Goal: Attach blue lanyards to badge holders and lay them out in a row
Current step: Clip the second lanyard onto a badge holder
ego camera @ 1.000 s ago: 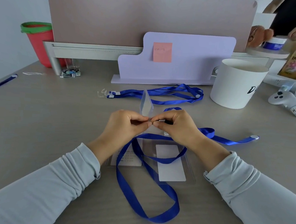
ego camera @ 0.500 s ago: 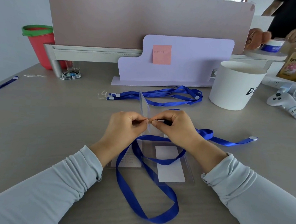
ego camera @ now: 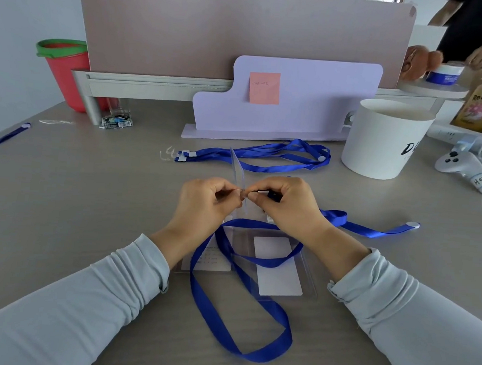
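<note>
Early stage: left hand pinches a clear badge holder, right hand pinches the blue lanyard onto it (spare lanyards beyond it unattached).

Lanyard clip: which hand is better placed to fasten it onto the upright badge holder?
Right, probably: the right hand pinches the clip beside the badge holder; the left hand pinches the holder's edge.

- The lanyard is smooth blue woven ribbon with a soft sheen.
- The upright badge holder is clear, glossy plastic.
- The flat badge holders are clear plastic over matt white card.
- The table is matt grey with faint wood grain.
- The sleeves are pale grey knit cloth.
- The bucket is smooth red plastic.
</note>
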Demonstrator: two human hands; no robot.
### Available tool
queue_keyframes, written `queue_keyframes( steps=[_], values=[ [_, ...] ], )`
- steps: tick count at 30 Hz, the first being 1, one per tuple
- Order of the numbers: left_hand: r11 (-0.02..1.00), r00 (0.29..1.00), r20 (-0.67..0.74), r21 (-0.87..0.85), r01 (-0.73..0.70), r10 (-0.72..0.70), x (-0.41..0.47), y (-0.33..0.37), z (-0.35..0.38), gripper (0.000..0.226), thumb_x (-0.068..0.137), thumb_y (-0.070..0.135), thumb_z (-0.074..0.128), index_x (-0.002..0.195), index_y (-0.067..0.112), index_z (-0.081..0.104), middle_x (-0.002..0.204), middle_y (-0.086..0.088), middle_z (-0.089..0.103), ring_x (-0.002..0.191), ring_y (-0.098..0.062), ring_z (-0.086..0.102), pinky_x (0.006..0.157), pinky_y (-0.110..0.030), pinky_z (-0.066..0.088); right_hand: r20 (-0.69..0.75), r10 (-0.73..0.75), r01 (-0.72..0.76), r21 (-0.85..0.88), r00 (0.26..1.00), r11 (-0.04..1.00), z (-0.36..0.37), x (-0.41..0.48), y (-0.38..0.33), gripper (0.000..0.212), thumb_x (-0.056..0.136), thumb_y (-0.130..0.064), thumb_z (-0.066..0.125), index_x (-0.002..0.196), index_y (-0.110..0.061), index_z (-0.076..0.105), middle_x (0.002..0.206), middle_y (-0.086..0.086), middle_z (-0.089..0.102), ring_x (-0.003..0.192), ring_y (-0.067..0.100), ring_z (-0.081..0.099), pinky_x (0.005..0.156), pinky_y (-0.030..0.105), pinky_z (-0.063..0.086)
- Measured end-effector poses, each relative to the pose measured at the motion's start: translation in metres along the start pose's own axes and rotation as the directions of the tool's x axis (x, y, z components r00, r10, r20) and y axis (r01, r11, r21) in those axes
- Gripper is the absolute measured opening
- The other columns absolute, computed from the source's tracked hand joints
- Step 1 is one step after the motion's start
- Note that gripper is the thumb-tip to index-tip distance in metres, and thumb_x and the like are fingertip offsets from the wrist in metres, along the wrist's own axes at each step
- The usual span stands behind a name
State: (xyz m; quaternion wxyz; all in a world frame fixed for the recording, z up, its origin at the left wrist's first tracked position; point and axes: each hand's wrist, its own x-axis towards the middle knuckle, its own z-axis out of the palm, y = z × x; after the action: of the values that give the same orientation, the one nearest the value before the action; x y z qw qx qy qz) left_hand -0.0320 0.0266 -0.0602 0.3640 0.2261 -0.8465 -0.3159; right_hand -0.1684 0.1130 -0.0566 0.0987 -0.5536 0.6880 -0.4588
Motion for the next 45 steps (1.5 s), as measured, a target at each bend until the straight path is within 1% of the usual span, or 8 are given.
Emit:
queue_keyframes(
  steps=[10, 16, 20, 23, 31, 37, 41, 45],
  values=[
    [0.999, 1.000, 0.021, -0.030, -0.011, 0.012, 0.007, -0.008, -0.003, 0.008, 0.087, 0.011, 0.060, 0.082, 0.011, 0.067, 0.078, 0.007, 0.067, 0.076, -0.001, 0.062, 0.067, -0.008, 0.047, 0.108, 0.073, -0.097, 0.231, 0.991, 0.968, -0.005, 0.001, -0.006, 0.018, 0.091, -0.008, 0.054, 0.082, -0.022, 0.061, 0.096, -0.010, 0.066, 0.089, 0.008, 0.064, 0.083, 0.024, 0.055],
    [0.975, 0.980, -0.049, 0.119, -0.187, 0.194, 0.009, -0.016, -0.003, 0.012, 0.082, 0.012, 0.067, 0.075, 0.019, 0.060, 0.127, 0.010, 0.040, 0.111, 0.006, 0.042, 0.089, 0.000, 0.030, 0.219, 0.085, -0.184, 0.487, 0.972, 0.854, -0.009, -0.001, -0.005, 0.019, 0.096, -0.005, 0.043, 0.082, -0.014, 0.053, 0.102, 0.001, 0.065, 0.093, 0.015, 0.066, 0.085, 0.031, 0.054],
    [0.984, 0.986, -0.032, 0.074, -0.163, 0.166, 0.012, -0.017, -0.009, 0.038, 0.081, 0.032, 0.066, 0.112, 0.018, 0.049, 0.134, 0.019, 0.032, 0.125, 0.006, 0.031, 0.097, 0.001, 0.021, 0.251, 0.074, -0.200, 0.524, 0.965, 0.828, -0.012, 0.001, -0.003, 0.019, 0.096, -0.004, 0.041, 0.082, -0.013, 0.051, 0.105, 0.009, 0.066, 0.095, 0.020, 0.067, 0.081, 0.027, 0.055],
    [0.972, 0.980, 0.067, 0.131, -0.197, 0.190, 0.015, -0.025, -0.012, 0.070, 0.081, 0.053, 0.058, 0.137, 0.018, 0.033, 0.131, 0.012, 0.042, 0.128, -0.005, 0.033, 0.106, -0.020, 0.024, 0.280, 0.057, -0.203, 0.526, 0.958, 0.826, -0.014, 0.001, -0.001, 0.021, 0.096, -0.004, 0.040, 0.081, -0.014, 0.051, 0.101, 0.008, 0.066, 0.091, 0.017, 0.069, 0.079, 0.024, 0.055],
    [0.825, 0.921, -0.026, 0.454, -0.335, 0.389, 0.022, -0.028, -0.013, 0.032, 0.086, 0.043, 0.041, 0.097, 0.013, 0.043, 0.088, -0.008, 0.048, 0.083, -0.019, 0.044, 0.079, -0.031, 0.034, 0.064, 0.155, -0.167, 0.400, 0.986, 0.901, -0.025, 0.007, -0.005, 0.022, 0.099, -0.010, 0.036, 0.080, -0.016, 0.045, 0.086, 0.000, 0.064, 0.053, 0.006, 0.050, 0.053, 0.020, 0.042],
    [0.813, 0.915, 0.051, 0.442, -0.379, 0.399, 0.036, -0.010, -0.014, 0.074, 0.095, 0.052, 0.012, 0.058, 0.010, 0.060, 0.053, -0.001, 0.055, 0.048, -0.019, 0.051, 0.060, -0.029, 0.039, -0.078, 0.331, -0.182, 0.706, 0.941, 0.684, -0.054, 0.019, -0.013, 0.028, 0.094, 0.002, 0.031, 0.072, -0.014, 0.039, 0.062, 0.004, 0.050, 0.051, 0.017, 0.038, 0.050, 0.025, 0.034],
    [0.813, 0.934, 0.248, 0.467, -0.348, 0.257, 0.044, 0.017, 0.007, 0.054, 0.088, 0.059, 0.027, 0.093, 0.026, 0.070, 0.058, 0.005, 0.060, 0.053, -0.007, 0.053, 0.055, -0.025, 0.045, -0.100, 0.337, -0.093, 0.855, 0.936, 0.511, -0.080, 0.019, -0.018, 0.030, 0.092, 0.007, 0.032, 0.072, -0.013, 0.039, 0.066, 0.008, 0.046, 0.054, 0.017, 0.043, 0.056, 0.027, 0.035],
    [0.789, 0.840, 0.531, 0.466, -0.400, 0.112, 0.062, 0.049, 0.036, 0.050, 0.088, 0.053, 0.048, 0.134, 0.035, 0.044, 0.055, 0.010, 0.048, 0.054, 0.003, 0.041, 0.052, -0.016, 0.028, -0.147, 0.366, -0.069, 0.854, 0.919, 0.516, -0.106, 0.011, -0.014, 0.028, 0.098, -0.002, 0.030, 0.075, -0.014, 0.040, 0.069, 0.006, 0.048, 0.056, 0.016, 0.046, 0.061, 0.029, 0.037]
  ],
)
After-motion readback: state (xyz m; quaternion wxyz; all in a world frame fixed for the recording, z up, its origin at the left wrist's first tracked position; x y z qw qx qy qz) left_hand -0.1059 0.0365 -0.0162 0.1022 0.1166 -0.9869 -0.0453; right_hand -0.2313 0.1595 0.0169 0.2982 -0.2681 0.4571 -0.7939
